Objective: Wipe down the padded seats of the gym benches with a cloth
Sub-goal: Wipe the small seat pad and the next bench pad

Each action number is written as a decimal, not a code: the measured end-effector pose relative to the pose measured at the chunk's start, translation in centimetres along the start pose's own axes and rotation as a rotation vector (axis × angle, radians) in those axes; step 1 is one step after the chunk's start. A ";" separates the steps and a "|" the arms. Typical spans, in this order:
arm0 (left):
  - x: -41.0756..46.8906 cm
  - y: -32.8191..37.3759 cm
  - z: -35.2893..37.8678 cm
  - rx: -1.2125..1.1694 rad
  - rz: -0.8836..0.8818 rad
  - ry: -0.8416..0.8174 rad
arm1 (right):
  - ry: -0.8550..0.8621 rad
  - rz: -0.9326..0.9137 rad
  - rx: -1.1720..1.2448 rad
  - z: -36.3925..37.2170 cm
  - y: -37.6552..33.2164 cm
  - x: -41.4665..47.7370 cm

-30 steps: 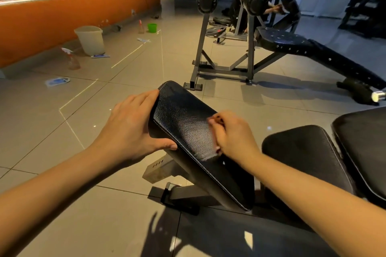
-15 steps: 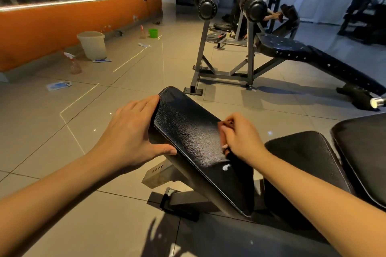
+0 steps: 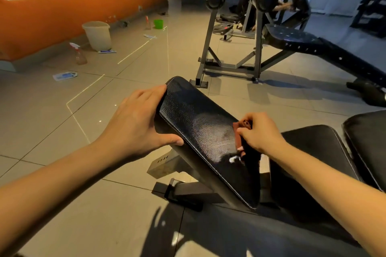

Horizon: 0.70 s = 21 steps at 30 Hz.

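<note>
A tilted black padded bench pad (image 3: 200, 131) sits in the centre of the head view, raised on a grey metal frame. My left hand (image 3: 137, 123) grips its upper left edge, thumb under the rim and fingers over the top. My right hand (image 3: 259, 133) presses a small dark reddish cloth (image 3: 242, 142) against the pad's right side; most of the cloth is hidden under the fingers. A dull wiped streak shows on the leather just left of the cloth. Two more black seat pads (image 3: 319, 152) lie to the right.
A second bench with rack (image 3: 257, 52) stands behind on the tiled floor. Near the orange wall are a beige bucket (image 3: 98, 34), a spray bottle (image 3: 79, 53), a green cup (image 3: 158, 24) and flat packets (image 3: 64, 75). Another person sits beyond the rack.
My right hand with the cloth has slid down and to the right along the pad, leaving a wiped streak. The left hand keeps its grip on the pad's edge.
</note>
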<state>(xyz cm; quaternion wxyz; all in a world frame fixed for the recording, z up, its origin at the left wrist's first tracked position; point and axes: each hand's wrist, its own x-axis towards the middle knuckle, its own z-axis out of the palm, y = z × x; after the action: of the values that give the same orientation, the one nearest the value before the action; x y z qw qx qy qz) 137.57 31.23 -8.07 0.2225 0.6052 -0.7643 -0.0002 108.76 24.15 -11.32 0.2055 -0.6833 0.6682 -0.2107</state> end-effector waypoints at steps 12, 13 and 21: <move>-0.1 0.3 -0.1 0.006 -0.018 -0.021 | -0.058 -0.282 0.025 0.6 -1.4 -1.7; 0.0 0.4 -0.1 0.002 -0.027 -0.028 | -0.024 -0.166 -0.073 0.3 0.4 -0.6; -0.2 1.9 -0.3 0.125 -0.065 -0.058 | 0.023 -0.384 0.244 1.7 -6.3 -3.9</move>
<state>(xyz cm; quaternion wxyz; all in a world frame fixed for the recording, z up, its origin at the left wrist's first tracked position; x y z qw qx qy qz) 135.93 32.00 -7.38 0.1618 0.6420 -0.7491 0.0226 114.83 28.15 -9.20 0.2349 -0.7655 0.4979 -0.3330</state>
